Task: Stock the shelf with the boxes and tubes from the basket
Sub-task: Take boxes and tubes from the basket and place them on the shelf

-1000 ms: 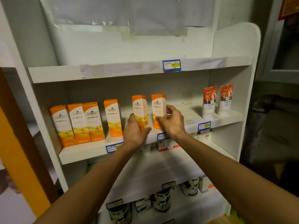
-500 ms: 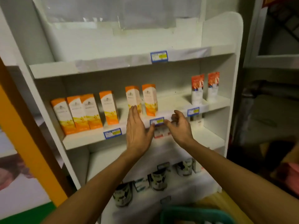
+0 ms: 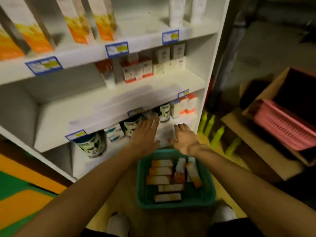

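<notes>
The shelf (image 3: 119, 98) looks like smooth white-painted board, matt. The green basket (image 3: 207, 199) is plain plastic; the boxes (image 3: 159, 171) in it look like printed card with a slight sheen. At right, a pink perforated plastic basket (image 3: 282, 132) sits in a brown cardboard carton (image 3: 253, 134).

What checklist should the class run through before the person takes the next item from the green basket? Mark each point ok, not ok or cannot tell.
1. Left hand free: ok, fingers straight, holding nothing.
2. Right hand free: ok, relaxed, holding nothing.
3. Green basket within reach: ok, on the floor just below both hands.
4. Stock left inside: ok, orange and white boxes and tubes lie flat.
5. Room on the shelf beside the standing orange boxes: ok, a bare gap shows.
6. Labels readable: cannot tell, picture blurred.
</notes>
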`<state>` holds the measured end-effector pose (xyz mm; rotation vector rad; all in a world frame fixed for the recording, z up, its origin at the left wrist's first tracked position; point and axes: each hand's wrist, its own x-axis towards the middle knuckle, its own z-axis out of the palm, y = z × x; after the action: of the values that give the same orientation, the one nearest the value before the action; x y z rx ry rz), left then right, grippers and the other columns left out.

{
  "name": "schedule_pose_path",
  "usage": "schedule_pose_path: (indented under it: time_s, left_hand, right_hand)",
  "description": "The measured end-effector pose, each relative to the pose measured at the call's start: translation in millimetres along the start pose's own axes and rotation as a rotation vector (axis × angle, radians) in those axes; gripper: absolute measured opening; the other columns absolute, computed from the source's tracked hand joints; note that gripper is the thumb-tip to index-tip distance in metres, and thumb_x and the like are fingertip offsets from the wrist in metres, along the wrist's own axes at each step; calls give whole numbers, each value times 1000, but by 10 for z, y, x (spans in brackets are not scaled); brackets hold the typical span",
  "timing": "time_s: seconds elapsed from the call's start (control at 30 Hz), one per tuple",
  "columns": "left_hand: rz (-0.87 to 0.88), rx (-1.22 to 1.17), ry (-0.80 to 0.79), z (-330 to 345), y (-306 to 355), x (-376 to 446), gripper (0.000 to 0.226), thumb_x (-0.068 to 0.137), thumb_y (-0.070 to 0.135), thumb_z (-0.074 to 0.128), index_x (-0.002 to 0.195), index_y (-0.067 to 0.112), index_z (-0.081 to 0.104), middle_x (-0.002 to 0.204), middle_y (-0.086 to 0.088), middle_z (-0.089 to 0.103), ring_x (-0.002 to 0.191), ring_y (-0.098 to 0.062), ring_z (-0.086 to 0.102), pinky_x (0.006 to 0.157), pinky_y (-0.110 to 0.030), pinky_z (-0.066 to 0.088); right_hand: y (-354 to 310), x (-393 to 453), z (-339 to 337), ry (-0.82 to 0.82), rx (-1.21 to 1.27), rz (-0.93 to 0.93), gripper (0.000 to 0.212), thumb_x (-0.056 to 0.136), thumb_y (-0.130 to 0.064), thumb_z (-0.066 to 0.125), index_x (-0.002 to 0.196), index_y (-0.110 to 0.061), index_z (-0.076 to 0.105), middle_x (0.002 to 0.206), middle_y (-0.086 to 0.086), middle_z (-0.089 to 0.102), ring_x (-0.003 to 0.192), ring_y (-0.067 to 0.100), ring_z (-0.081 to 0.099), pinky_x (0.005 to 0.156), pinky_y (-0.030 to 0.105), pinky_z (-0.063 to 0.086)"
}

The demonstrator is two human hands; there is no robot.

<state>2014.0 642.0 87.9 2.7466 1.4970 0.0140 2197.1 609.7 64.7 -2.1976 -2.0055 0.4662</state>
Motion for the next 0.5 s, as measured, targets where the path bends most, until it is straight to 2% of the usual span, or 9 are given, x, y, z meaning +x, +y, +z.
schedule_pose_path:
  time_s: [0.13,0.27,0.4,0.5]
  left_hand:
    - [-17,-93,-215,480,69,52,94,92,44,62,159,15,3,166,-16,8,151,-35,19,123,-47,20]
    - [8,-135,-352,1033,117,133,89,92,43,62,158,15,8,165,-14,13,147,-35,26,116,-50,30]
    - [20,-128,-503,1617,125,244,91,93,44,59,159,12,6,166,-15,13,147,-36,27,118,-49,28]
    - [26,-138,-563,2034,140,326,90,94,46,58,159,12,7,166,-15,12,148,-36,25,119,-50,26]
  right_hand:
    - [306,51,509,-124,-23,94,78,96,-52,48,155,-11,17,160,10,22,150,30,14,120,46,21]
    - [602,77,1004,-213,-25,140,78,96,-53,48,154,-10,19,160,15,22,149,33,17,117,50,24]
    - [914,81,1482,-334,-3,213,80,92,-51,56,152,-8,24,155,19,28,142,37,28,114,50,31]
    - [1126,116,1792,-385,52,268,68,88,-50,60,141,-10,42,140,20,45,126,38,45,102,48,42]
